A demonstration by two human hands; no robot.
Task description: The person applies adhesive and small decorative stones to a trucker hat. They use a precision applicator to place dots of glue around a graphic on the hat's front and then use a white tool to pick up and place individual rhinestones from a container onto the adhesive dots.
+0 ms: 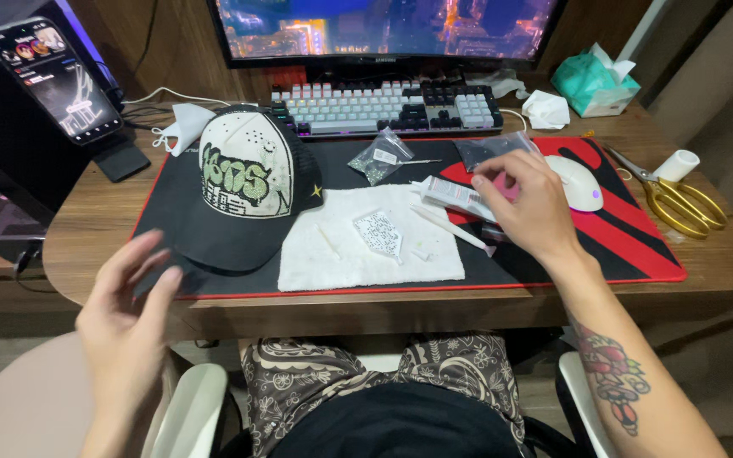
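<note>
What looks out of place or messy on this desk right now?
A crumpled tissue lies loose beside the keyboard, and a face mask is dropped behind the cap. Nothing looks spilled or broken.

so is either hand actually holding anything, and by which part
Nothing is clearly held. The right hand hovers over the white glue tube, fingertips at its rear end, grip unclear. The left hand is open and empty near the cap.

Desk mat (638,254) layout before the keyboard (388,107)

Cap (243,182) lies left on the mat, towel (332,254) to its right; glue tube (451,195) at the towel's far right corner, mouse (579,182) beyond, scissors (680,199) off the mat, right.
</note>
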